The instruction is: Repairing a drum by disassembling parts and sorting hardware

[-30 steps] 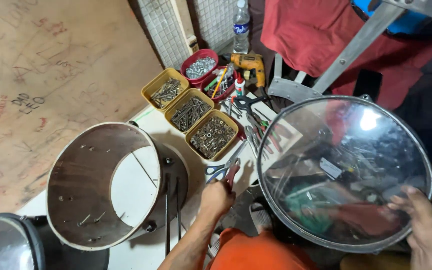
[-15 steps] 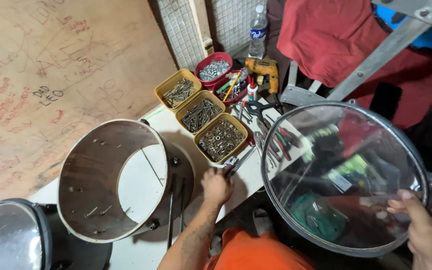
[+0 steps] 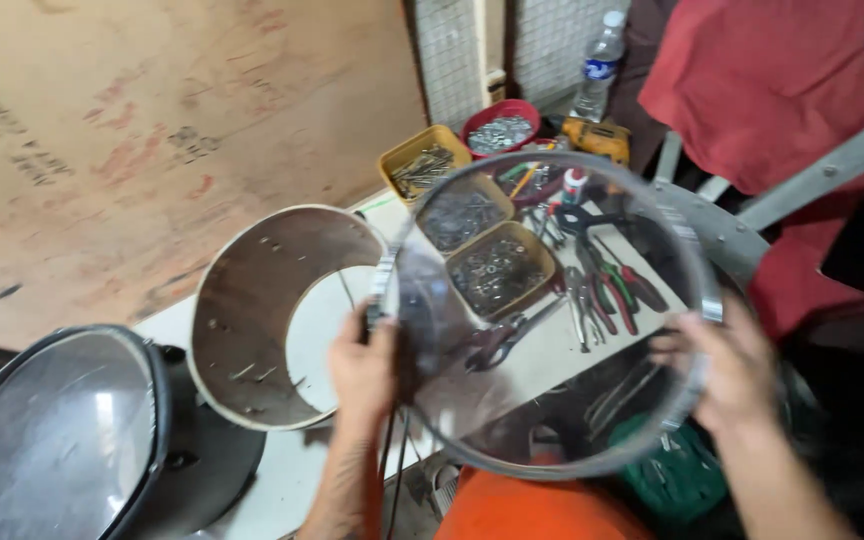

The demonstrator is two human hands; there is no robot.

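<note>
Head: hands [image 3: 367, 355] grip drumhead [image 3: 552, 400]; yellow trays [image 3: 424, 165] hold screws

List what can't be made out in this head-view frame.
- Small parts in the yellow trays: head view, blurred behind the clear round drum head.
- Left hand fingertips: hidden behind the drum head's rim.
- Right hand and pliers: motion-blurred.
- Finished black drum: cut off by left and bottom edges.
- Clear plastic bottle: top cut off.
</note>
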